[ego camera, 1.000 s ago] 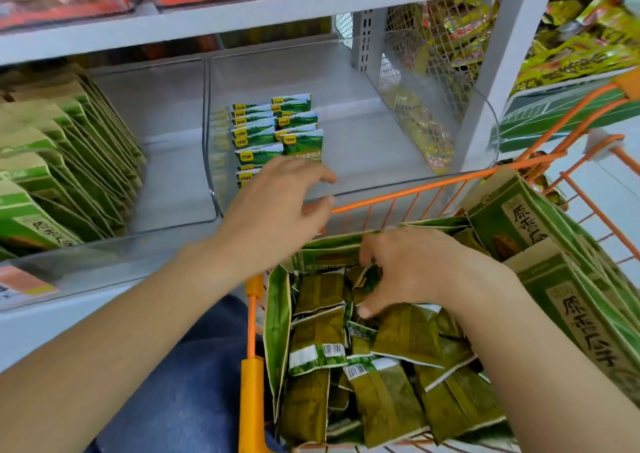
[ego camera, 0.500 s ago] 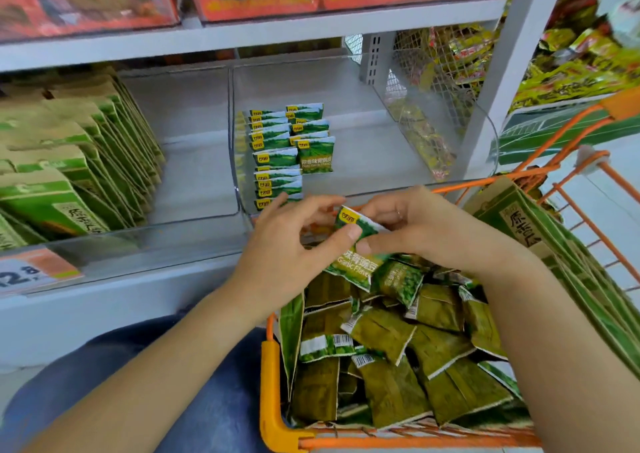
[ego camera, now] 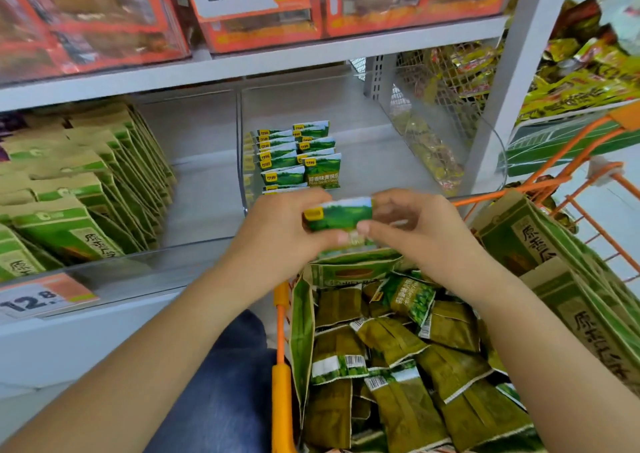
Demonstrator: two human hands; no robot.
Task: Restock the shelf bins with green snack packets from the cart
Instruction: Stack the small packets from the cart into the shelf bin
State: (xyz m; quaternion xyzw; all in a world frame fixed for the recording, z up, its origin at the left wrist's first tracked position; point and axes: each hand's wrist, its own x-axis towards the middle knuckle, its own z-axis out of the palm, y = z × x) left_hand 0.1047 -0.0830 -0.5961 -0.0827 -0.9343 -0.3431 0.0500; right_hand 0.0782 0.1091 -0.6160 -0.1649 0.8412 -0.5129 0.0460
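Both hands are together in front of the shelf, clamped on one green snack packet (ego camera: pixel 337 214). The left hand (ego camera: pixel 280 234) grips its left end, fingers curled behind and thumb below; the right hand (ego camera: pixel 412 226) pinches its right end between thumb and fingers. The packet is held level, front face toward the camera, yellow logo at its left.

Change noted: half a second ago the packet was tilted and low, just above the heap in the cart; a second ago the right hand was down among the loose packets and the left hand rested at the cart's rim. The packet is now raised clear of the heap, squared up, and sits at the near edge of the clear shelf bin (ego camera: pixel 495 162).

Inside that bin, two short rows of matching green packets (ego camera: pixel 298 156) stand at its left side; the right part of the bin floor is bare. The orange cart (ego camera: pixel 281 376) stands near right, holding a heap of loose packets (ego camera: pixel 391 366), mostly back side up, with larger green boxes (ego camera: pixel 526 245) along its right side.

Far left, the neighbouring bin holds tall green-and-tan pouches (ego camera: pixel 79 189). A price tag reading 12.8 (ego camera: pixel 41 297) sits on the shelf front below them. Red boxes (ego camera: pixel 90 13) fill the upper shelf.
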